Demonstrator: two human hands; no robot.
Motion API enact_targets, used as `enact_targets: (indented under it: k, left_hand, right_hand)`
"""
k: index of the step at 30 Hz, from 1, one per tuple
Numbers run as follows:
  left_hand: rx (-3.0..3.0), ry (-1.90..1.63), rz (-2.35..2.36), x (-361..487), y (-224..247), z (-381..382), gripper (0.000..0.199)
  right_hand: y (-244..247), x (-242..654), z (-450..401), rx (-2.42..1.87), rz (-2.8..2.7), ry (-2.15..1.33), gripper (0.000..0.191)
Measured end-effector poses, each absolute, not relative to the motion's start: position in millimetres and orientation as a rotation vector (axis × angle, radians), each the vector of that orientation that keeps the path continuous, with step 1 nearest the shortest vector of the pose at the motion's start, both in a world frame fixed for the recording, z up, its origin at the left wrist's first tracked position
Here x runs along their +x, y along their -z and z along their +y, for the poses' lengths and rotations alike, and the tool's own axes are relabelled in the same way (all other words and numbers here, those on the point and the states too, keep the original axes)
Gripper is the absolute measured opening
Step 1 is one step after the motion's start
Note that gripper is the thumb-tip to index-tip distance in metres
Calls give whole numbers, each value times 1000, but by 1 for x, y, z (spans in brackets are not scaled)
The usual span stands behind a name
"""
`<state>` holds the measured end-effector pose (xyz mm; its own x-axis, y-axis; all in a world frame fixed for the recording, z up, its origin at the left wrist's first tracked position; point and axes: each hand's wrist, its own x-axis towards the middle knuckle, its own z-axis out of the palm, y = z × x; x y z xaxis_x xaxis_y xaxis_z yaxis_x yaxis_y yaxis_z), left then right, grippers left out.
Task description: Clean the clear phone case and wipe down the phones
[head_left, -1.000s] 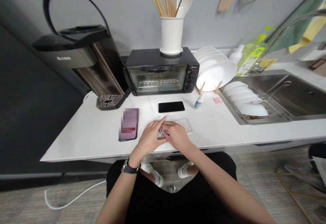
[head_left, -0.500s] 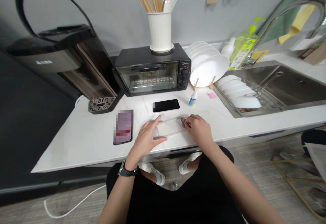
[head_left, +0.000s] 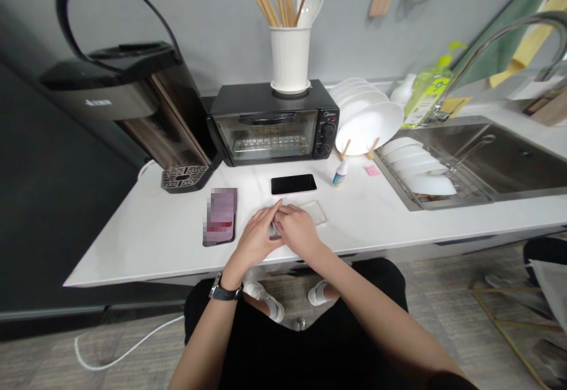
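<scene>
On a white counter [head_left: 146, 248], the left hand [head_left: 253, 240] and right hand [head_left: 297, 230] meet, both grips nearly closed and pinching a small shiny item [head_left: 274, 230], mostly hidden and hard to identify. A clear phone case [head_left: 315, 213] lies flat just beyond the right hand, near a black smartphone [head_left: 293, 184].

Since half a second ago, the left hand [head_left: 254, 239] and right hand [head_left: 299, 230] have moved together, now meeting over a small shiny item [head_left: 275, 230] at the near-left corner of the clear case [head_left: 315, 213].
</scene>
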<state>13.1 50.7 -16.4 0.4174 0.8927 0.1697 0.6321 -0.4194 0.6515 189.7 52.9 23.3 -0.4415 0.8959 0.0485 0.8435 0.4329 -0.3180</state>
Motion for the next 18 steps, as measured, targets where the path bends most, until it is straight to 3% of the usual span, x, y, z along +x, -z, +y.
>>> enact_targets:
  k: [7,13,18]
  left_hand:
    - [2164,-685,1331,13,16,47,102]
    - [2174,-673,1307,12,16,48,107]
    - [2188,-655,1294,14,15,51,110]
  right_hand:
    - [-33,215,40,-1604,-2463,-410,24]
    - [-30,269,33,-1987,-2254,-138,25]
    - [-24,278,43,-2062,-2184,-44,25]
